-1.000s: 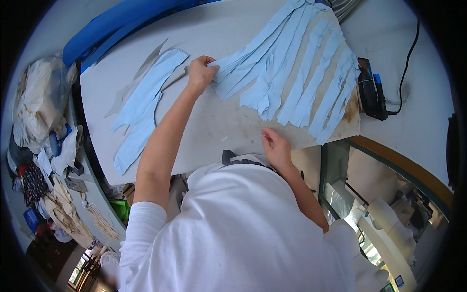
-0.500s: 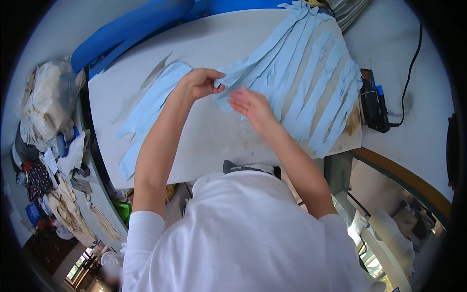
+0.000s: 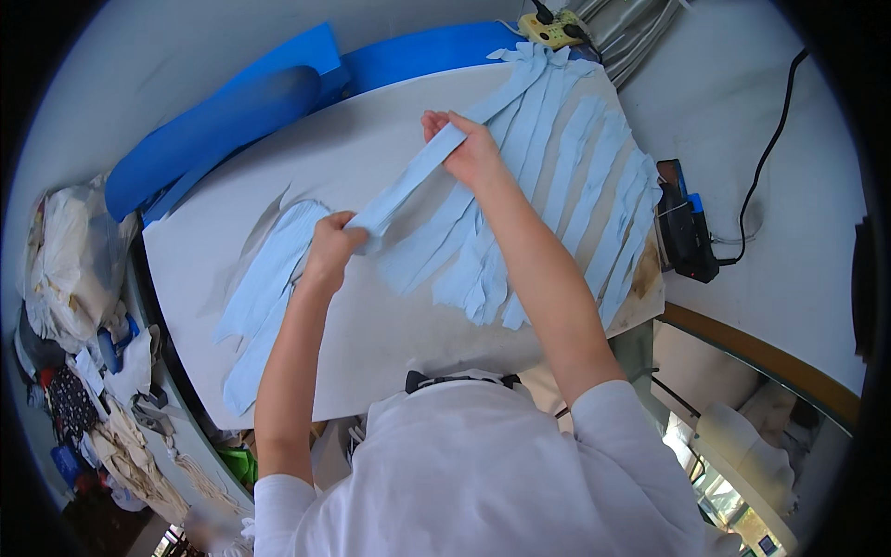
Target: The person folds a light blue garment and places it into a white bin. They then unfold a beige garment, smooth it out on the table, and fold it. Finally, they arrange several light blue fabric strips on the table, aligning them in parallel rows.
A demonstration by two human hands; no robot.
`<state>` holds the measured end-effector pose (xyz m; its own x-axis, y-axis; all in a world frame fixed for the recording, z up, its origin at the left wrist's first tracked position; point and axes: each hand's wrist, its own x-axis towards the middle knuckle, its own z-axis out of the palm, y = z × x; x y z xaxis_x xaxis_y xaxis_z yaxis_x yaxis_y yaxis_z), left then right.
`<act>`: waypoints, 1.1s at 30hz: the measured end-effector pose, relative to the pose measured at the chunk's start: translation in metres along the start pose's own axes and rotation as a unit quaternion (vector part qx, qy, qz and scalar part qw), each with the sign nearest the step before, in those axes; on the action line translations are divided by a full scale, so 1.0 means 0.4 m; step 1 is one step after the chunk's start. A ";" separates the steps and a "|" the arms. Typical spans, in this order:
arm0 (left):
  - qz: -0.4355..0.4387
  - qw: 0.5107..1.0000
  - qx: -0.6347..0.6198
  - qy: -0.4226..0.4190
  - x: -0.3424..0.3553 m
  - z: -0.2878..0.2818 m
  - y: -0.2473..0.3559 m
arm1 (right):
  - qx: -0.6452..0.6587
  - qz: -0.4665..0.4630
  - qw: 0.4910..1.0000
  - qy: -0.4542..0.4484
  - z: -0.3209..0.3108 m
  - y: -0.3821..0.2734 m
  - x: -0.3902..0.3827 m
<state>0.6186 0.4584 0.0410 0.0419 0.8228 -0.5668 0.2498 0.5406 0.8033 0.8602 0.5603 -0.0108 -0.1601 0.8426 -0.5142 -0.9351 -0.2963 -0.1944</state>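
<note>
A light blue fabric strip (image 3: 406,188) is stretched taut above the grey padded table (image 3: 371,325). My left hand (image 3: 331,243) pinches its lower end, and my right hand (image 3: 469,148) grips its upper end further back. Under my right arm lie several more light blue strips (image 3: 566,186), fanned out side by side across the table's right half. A smaller stack of light blue strips (image 3: 269,278) lies on the table just left of my left hand.
A blue padded board (image 3: 223,121) lies along the table's far edge. A black device (image 3: 687,232) with a cable sits at the table's right end. Bags and piles of cloth scraps (image 3: 79,306) crowd the floor on the left. A yellow power strip (image 3: 554,26) rests at the back.
My right hand has left the table's near edge, joined the left at a strip, then slid away along it to the far end, pulling it taut. My left hand moved slightly toward me.
</note>
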 end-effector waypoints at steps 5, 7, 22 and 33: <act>0.016 0.994 0.015 0.107 -0.011 -0.034 -0.072 | -0.028 -0.032 0.999 0.001 0.038 -0.094 0.129; 0.026 0.989 0.018 0.142 -0.031 -0.038 -0.095 | -0.043 -0.041 0.998 -0.004 0.044 -0.119 0.176; -0.068 0.969 0.008 0.236 -0.173 -0.139 -0.250 | -0.197 -0.090 0.974 -0.061 0.197 -0.112 0.316; 0.176 0.814 0.416 0.364 -0.228 -0.093 -0.223 | -0.730 -0.378 0.536 0.190 0.069 -0.225 0.240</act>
<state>0.5564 0.3416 0.0278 -0.2566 0.9508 0.1736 0.9283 0.1924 0.3180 0.9204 0.6804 -0.0194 0.4255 0.9000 0.0940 0.6021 -0.2040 -0.7719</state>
